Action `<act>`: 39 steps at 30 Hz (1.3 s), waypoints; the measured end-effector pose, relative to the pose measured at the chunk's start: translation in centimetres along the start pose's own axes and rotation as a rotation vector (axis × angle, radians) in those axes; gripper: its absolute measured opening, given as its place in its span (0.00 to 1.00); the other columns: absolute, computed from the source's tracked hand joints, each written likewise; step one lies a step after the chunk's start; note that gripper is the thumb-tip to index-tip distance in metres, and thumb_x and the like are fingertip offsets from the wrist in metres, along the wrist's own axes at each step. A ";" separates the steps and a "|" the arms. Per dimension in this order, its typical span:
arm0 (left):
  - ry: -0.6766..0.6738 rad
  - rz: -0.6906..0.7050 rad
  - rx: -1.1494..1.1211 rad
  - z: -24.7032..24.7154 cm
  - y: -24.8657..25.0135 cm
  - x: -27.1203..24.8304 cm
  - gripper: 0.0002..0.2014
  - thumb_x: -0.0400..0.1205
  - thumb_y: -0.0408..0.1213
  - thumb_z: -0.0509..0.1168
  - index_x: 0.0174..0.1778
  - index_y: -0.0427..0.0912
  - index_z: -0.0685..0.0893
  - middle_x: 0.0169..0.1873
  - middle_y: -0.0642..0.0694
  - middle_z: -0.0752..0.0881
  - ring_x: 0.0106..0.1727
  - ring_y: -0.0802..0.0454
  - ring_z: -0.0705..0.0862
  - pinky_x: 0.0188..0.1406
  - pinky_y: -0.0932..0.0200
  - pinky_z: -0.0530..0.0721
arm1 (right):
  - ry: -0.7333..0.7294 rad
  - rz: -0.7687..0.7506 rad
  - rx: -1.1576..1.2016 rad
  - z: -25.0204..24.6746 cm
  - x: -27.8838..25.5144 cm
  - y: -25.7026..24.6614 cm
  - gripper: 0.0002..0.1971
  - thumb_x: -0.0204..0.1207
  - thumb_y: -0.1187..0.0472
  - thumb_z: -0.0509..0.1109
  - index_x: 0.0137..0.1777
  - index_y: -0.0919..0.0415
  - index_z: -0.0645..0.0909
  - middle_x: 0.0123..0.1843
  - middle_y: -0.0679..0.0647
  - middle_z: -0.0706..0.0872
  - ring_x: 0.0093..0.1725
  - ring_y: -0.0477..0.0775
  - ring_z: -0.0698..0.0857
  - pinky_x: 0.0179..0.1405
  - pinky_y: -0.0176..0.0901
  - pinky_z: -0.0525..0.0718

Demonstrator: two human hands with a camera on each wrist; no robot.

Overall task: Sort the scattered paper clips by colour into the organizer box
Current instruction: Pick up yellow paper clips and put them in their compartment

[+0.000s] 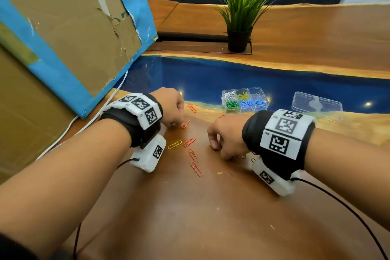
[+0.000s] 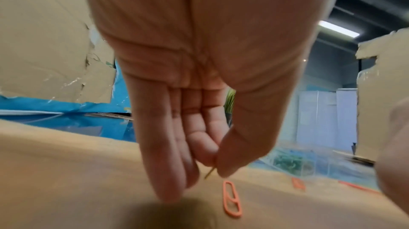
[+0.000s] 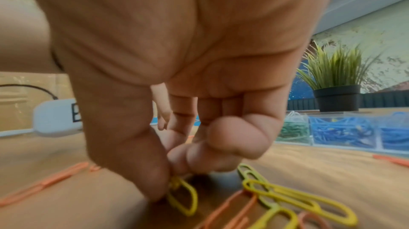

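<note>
Right wrist view shows the right hand (image 3: 177, 92) pinching a yellow clip (image 3: 183, 196) on the bench (image 1: 211, 207), left hand (image 2: 199, 92) pinching something thin.

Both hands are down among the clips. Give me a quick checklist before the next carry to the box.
1. Right hand pinches a yellow clip: ok.
2. Left hand pinch: something thin and yellowish shows at the fingertips; a full clip, cannot tell.
3. Organizer box open, lid lying apart beside it: ok.
4. Yellow compartment has room: ok.
5. Compartment for orange clips: cannot tell.
6. Table sorted: not ok, orange and yellow clips remain.
</note>
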State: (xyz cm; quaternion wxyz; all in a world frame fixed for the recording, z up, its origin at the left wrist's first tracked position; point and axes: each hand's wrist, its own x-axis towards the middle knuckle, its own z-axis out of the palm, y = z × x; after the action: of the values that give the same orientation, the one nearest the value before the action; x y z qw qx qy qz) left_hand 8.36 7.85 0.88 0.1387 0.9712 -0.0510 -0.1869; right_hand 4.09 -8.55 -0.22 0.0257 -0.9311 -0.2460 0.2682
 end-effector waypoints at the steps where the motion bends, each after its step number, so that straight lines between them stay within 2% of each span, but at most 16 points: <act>1: -0.015 0.010 -0.056 0.0 -0.2 -0.3 0.06 0.73 0.33 0.71 0.43 0.43 0.84 0.36 0.46 0.89 0.40 0.50 0.90 0.49 0.53 0.90 | -0.011 0.002 0.037 -0.2 -0.1 0.1 0.06 0.70 0.63 0.71 0.42 0.50 0.79 0.42 0.47 0.83 0.42 0.51 0.81 0.39 0.38 0.80; 3: -0.067 0.015 -0.195 0.0 -0.8 -0.8 0.07 0.74 0.31 0.69 0.47 0.43 0.83 0.35 0.44 0.89 0.38 0.49 0.90 0.49 0.54 0.90 | -0.012 -0.002 0.168 -0.7 -0.3 0.6 0.06 0.71 0.62 0.70 0.45 0.52 0.84 0.38 0.48 0.85 0.39 0.51 0.82 0.42 0.38 0.82; 5: -0.102 0.010 -0.316 0.1 -1.2 -1.3 0.03 0.78 0.32 0.66 0.45 0.41 0.83 0.32 0.44 0.88 0.35 0.50 0.89 0.46 0.57 0.89 | 0.029 0.000 0.408 -1.2 -0.7 1.3 0.07 0.73 0.65 0.67 0.43 0.56 0.86 0.33 0.52 0.85 0.31 0.50 0.83 0.37 0.33 0.82; 6: -0.102 0.000 -0.356 0.1 -1.4 -1.4 0.03 0.80 0.33 0.63 0.42 0.41 0.82 0.30 0.44 0.87 0.32 0.51 0.87 0.44 0.59 0.88 | 0.051 0.019 0.579 -1.4 -0.8 1.7 0.09 0.74 0.67 0.65 0.40 0.59 0.86 0.31 0.54 0.83 0.27 0.50 0.82 0.33 0.33 0.82; 9: -0.088 -0.027 -0.434 0.4 -1.9 -1.6 0.10 0.81 0.30 0.58 0.34 0.40 0.78 0.25 0.44 0.82 0.27 0.49 0.81 0.33 0.62 0.83 | 0.122 0.117 0.992 -1.6 -0.9 3.2 0.14 0.75 0.73 0.56 0.32 0.63 0.78 0.31 0.56 0.74 0.25 0.50 0.75 0.25 0.37 0.77; 12: -0.139 -0.035 -0.374 0.7 -2.0 -1.7 0.09 0.77 0.27 0.55 0.33 0.39 0.76 0.26 0.43 0.76 0.28 0.49 0.74 0.25 0.64 0.74 | 0.134 0.186 1.128 -1.6 -0.9 4.1 0.14 0.69 0.76 0.48 0.28 0.62 0.67 0.30 0.55 0.65 0.24 0.49 0.63 0.20 0.34 0.62; 14: -0.197 -0.054 -0.268 1.0 -1.9 -1.8 0.08 0.80 0.31 0.56 0.35 0.41 0.75 0.29 0.43 0.75 0.30 0.50 0.73 0.26 0.64 0.72 | 0.125 0.227 1.082 -1.6 -0.8 4.3 0.13 0.69 0.75 0.48 0.28 0.60 0.66 0.29 0.54 0.63 0.24 0.49 0.59 0.20 0.32 0.57; 16: -0.249 -0.058 -0.152 1.2 -1.7 -2.1 0.09 0.82 0.39 0.58 0.35 0.43 0.76 0.33 0.44 0.75 0.33 0.49 0.73 0.30 0.62 0.73 | 0.133 0.252 0.799 -1.4 -0.8 4.2 0.11 0.74 0.68 0.55 0.31 0.60 0.71 0.29 0.55 0.69 0.25 0.53 0.66 0.23 0.36 0.64; 18: -0.257 -0.049 -0.046 1.5 -1.6 -2.2 0.09 0.80 0.46 0.63 0.37 0.47 0.78 0.34 0.47 0.79 0.35 0.51 0.76 0.35 0.60 0.74 | 0.176 0.246 0.337 -1.0 -0.8 4.0 0.08 0.75 0.57 0.63 0.40 0.60 0.80 0.38 0.57 0.82 0.38 0.59 0.81 0.37 0.43 0.79; 20: -0.229 -0.045 0.052 1.8 -1.6 -2.5 0.09 0.76 0.49 0.68 0.37 0.49 0.80 0.34 0.53 0.81 0.36 0.56 0.78 0.40 0.61 0.75 | 0.186 0.266 0.099 -0.5 -0.8 3.6 0.13 0.73 0.51 0.68 0.49 0.59 0.84 0.46 0.56 0.88 0.49 0.57 0.86 0.48 0.45 0.84; 22: -0.191 -0.045 0.120 2.0 -1.3 -2.7 0.08 0.75 0.48 0.71 0.39 0.48 0.81 0.34 0.55 0.82 0.38 0.59 0.78 0.39 0.63 0.75 | 0.178 0.288 0.047 -0.1 -0.6 3.2 0.14 0.72 0.50 0.70 0.50 0.59 0.84 0.46 0.54 0.87 0.49 0.56 0.86 0.47 0.44 0.85; 26: -0.122 -0.036 0.161 2.1 -1.0 -2.9 0.03 0.76 0.40 0.70 0.38 0.48 0.83 0.36 0.53 0.84 0.43 0.54 0.82 0.38 0.65 0.77 | 0.176 0.288 0.027 0.1 -0.1 2.9 0.12 0.72 0.52 0.70 0.48 0.60 0.85 0.42 0.54 0.85 0.44 0.56 0.85 0.43 0.42 0.84; 31: -0.152 -0.010 0.173 2.3 -1.0 -2.7 0.05 0.73 0.40 0.70 0.33 0.47 0.82 0.32 0.52 0.83 0.38 0.54 0.82 0.38 0.62 0.80 | 0.143 0.240 0.018 -0.1 0.2 2.6 0.10 0.71 0.52 0.71 0.41 0.58 0.83 0.38 0.53 0.82 0.39 0.55 0.81 0.43 0.42 0.83; 34: -0.167 0.023 0.155 2.2 -1.2 -2.6 0.08 0.75 0.44 0.67 0.31 0.47 0.78 0.31 0.51 0.81 0.36 0.53 0.79 0.39 0.61 0.78 | 0.184 0.157 0.254 -0.8 -0.1 3.3 0.07 0.71 0.55 0.69 0.37 0.58 0.80 0.33 0.51 0.81 0.34 0.52 0.78 0.41 0.43 0.82; 36: -0.154 0.075 0.076 2.1 -1.3 -2.6 0.11 0.77 0.44 0.64 0.31 0.46 0.74 0.30 0.49 0.77 0.33 0.52 0.75 0.37 0.59 0.74 | 0.207 0.100 0.616 -1.2 -0.3 3.8 0.08 0.74 0.60 0.64 0.34 0.59 0.77 0.30 0.51 0.81 0.29 0.50 0.75 0.32 0.41 0.77; 39: -0.201 0.124 -0.287 2.1 -1.2 -2.6 0.11 0.74 0.41 0.61 0.26 0.45 0.71 0.25 0.46 0.73 0.28 0.50 0.72 0.30 0.58 0.73 | 0.154 0.056 1.117 -1.1 -0.6 5.0 0.07 0.74 0.67 0.57 0.34 0.62 0.71 0.31 0.57 0.79 0.26 0.51 0.73 0.25 0.38 0.73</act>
State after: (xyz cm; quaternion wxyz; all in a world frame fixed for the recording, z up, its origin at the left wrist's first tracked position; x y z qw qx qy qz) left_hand 5.25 8.82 -0.40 0.2813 0.9129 -0.0970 -0.2796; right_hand 6.38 -13.15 0.10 0.5252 -0.7992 -0.0394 0.2897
